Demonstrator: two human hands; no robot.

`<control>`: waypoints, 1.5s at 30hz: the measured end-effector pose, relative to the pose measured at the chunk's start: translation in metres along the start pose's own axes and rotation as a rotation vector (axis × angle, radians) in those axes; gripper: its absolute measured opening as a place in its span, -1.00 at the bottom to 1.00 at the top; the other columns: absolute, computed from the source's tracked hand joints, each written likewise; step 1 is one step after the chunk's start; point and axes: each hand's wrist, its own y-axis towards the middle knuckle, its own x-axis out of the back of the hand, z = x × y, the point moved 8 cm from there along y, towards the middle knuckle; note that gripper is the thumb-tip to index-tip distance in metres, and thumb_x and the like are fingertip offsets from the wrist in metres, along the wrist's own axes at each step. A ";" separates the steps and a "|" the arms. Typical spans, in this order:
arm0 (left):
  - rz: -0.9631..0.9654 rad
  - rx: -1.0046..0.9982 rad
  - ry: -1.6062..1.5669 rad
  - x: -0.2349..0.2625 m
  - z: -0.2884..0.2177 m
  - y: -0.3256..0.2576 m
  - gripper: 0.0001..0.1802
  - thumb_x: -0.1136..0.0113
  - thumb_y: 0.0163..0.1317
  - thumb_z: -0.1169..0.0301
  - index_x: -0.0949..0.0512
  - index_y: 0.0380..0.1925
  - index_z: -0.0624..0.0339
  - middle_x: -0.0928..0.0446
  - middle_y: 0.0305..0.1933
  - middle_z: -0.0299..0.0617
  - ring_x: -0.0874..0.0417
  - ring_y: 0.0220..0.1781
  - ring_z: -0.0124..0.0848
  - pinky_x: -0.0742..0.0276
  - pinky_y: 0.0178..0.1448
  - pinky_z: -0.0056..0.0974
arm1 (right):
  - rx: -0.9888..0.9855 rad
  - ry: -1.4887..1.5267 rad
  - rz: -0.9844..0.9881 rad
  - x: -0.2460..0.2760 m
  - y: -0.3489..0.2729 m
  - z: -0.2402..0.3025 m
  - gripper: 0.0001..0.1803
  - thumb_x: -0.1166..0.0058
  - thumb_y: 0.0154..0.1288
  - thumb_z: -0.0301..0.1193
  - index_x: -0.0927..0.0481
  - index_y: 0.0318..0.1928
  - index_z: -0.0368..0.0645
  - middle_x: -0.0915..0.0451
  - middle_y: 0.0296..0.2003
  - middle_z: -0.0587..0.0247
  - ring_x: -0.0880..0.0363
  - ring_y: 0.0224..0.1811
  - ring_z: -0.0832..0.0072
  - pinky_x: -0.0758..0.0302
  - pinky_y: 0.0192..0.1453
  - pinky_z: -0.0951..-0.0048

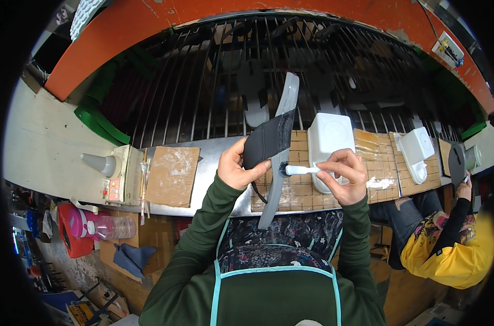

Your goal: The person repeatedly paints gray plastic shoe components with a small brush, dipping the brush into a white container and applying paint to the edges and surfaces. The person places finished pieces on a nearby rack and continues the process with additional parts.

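Observation:
Upright on its edge, a slide sandal with a grey sole (277,187) and a wide black strap (266,142) is held over the bench. My left hand (234,165) is closed on the strap, thumb in front. A small brush (302,170) with a white handle is pinched in my right hand (346,176). Its dark bristles touch the side of the sole near the lower end of the strap. Behind my right hand stands a white plastic container (332,136) on gridded cardboard (301,198). The sole's far face is hidden.
Dark metal bars (176,103) carrying several soles run behind the bench under an orange frame (149,24). To the left are brown cardboard (172,176), a box with a grey cone (100,163) and a pink-lidded bottle (114,227). A co-worker in yellow (448,261) sits at right.

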 end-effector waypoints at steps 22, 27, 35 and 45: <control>-0.112 -0.052 -0.115 0.013 0.000 0.017 -0.64 -0.32 0.12 0.49 -0.47 -0.10 0.31 -0.56 -0.37 -0.29 -0.53 -0.51 -0.64 -0.52 -0.55 -0.53 | -0.052 0.088 -0.021 -0.014 -0.010 0.006 -0.79 -0.41 -0.05 -0.39 -0.75 -0.32 -0.07 -0.54 -0.39 0.44 -0.34 -0.59 0.66 -0.14 -0.23 0.51; -0.129 -0.064 -0.123 0.016 0.001 0.018 -0.71 -0.29 0.15 0.50 -0.48 -0.14 0.31 -0.57 -0.37 -0.28 -0.53 -0.53 -0.65 -0.50 -0.56 -0.54 | -0.065 0.086 -0.018 -0.018 -0.016 0.008 -0.79 -0.42 -0.05 -0.40 -0.75 -0.32 -0.09 -0.54 -0.37 0.41 -0.37 -0.57 0.67 -0.15 -0.21 0.50; 0.005 -0.114 -0.346 0.010 0.012 0.020 -0.48 -0.27 0.06 0.62 -0.37 0.06 0.33 -0.55 -0.12 -0.10 -0.59 -0.47 -0.54 -0.54 -0.42 -0.48 | -0.037 0.403 0.001 -0.025 -0.016 0.001 -0.81 -0.34 0.02 -0.51 -0.73 -0.29 -0.23 -0.53 -0.34 0.25 -0.50 -0.35 0.54 -0.45 -0.29 0.54; 0.052 -0.171 -0.405 0.017 0.033 0.013 -0.35 -0.27 0.05 0.60 -0.27 0.18 0.35 -0.49 0.09 0.05 -0.65 -0.20 -0.42 -0.59 -0.20 -0.40 | -0.257 0.608 0.103 -0.045 -0.018 -0.015 -0.84 -0.31 0.13 -0.49 -0.73 -0.24 -0.22 -0.51 -0.30 0.32 -0.49 -0.32 0.60 -0.48 -0.28 0.59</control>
